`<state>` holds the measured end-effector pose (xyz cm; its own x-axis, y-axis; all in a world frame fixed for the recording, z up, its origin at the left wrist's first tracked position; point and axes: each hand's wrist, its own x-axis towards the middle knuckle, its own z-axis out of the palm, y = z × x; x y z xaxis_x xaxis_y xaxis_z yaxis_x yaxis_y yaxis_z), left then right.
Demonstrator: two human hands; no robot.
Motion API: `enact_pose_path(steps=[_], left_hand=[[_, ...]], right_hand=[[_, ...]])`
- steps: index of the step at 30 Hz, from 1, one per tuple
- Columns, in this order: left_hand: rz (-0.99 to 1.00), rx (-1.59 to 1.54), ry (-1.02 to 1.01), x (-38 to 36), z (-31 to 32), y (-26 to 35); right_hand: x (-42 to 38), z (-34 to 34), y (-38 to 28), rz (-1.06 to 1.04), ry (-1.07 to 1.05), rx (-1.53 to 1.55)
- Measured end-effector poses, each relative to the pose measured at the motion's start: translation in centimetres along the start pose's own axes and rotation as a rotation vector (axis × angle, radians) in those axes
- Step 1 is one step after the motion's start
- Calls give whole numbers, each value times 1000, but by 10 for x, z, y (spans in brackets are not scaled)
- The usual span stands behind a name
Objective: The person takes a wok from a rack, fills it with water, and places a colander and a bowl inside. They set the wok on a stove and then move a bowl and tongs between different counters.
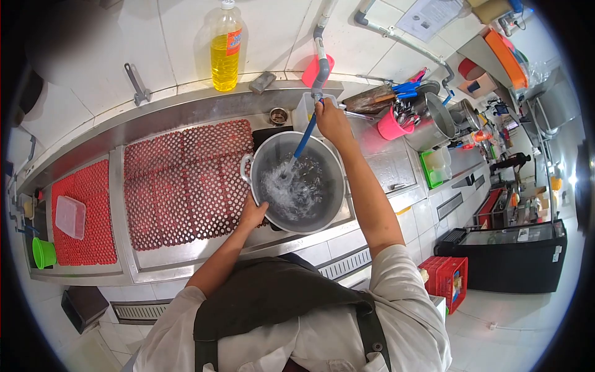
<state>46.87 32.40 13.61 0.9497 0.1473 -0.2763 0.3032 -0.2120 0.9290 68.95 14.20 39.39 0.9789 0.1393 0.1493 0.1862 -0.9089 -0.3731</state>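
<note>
My left hand (253, 212) is gripping the side of the pot (328, 164) beside the red perforated mat (186, 186), while my right hand (333, 121) is closing round the tap (318, 99) as water (288, 186) is gushing from the blue hose (305, 137).

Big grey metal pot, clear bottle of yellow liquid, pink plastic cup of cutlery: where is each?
Big grey metal pot (333, 178): head view, inner right wall.
Clear bottle of yellow liquid (224, 71): head view, lower body.
Pink plastic cup (388, 128): head view, outer side.
</note>
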Motion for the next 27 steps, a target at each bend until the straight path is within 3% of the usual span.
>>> enact_pose_path(steps=[3,6,9,12,16,27], left_hand=[[-41,-2,-35,3,1,-9],[-59,24,-46,3,1,-14],[-81,71,-13,3,4,-15],[-30,88,19,3,5,-15],[-130,75,-53,-5,-2,8],[-112,53,-28,-6,-1,5]], right_hand=[[0,3,8,-91,126,123],[3,-11,22,-409,132,180],[10,-25,31,-562,69,118],[18,-38,34,-565,-30,2],[20,-43,30,-619,-19,-33],[18,-30,37,-530,6,75]])
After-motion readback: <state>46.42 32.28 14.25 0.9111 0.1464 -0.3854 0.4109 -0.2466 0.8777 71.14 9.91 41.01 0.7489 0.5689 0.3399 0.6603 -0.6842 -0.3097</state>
